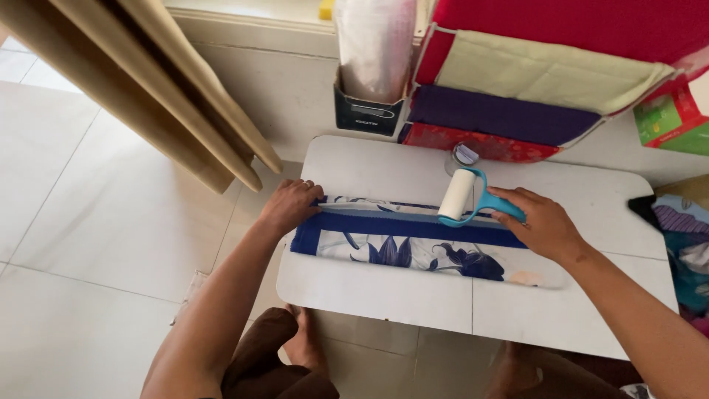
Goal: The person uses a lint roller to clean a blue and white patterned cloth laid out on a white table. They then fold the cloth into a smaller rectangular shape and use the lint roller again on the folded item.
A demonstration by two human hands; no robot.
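A folded cloth, white with dark blue flowers and a blue border, lies lengthwise across a low white table. My left hand presses flat on the cloth's left end, fingers closed over its upper edge. My right hand grips the turquoise handle of a lint roller. The roller's white drum rests on the cloth's upper edge, right of the middle.
Stacked folded fabrics in red, cream and purple sit behind the table beside a dark box holding a plastic-wrapped roll. A small glass jar stands at the table's back edge. Beige curtain hangs left; a clothes pile lies right.
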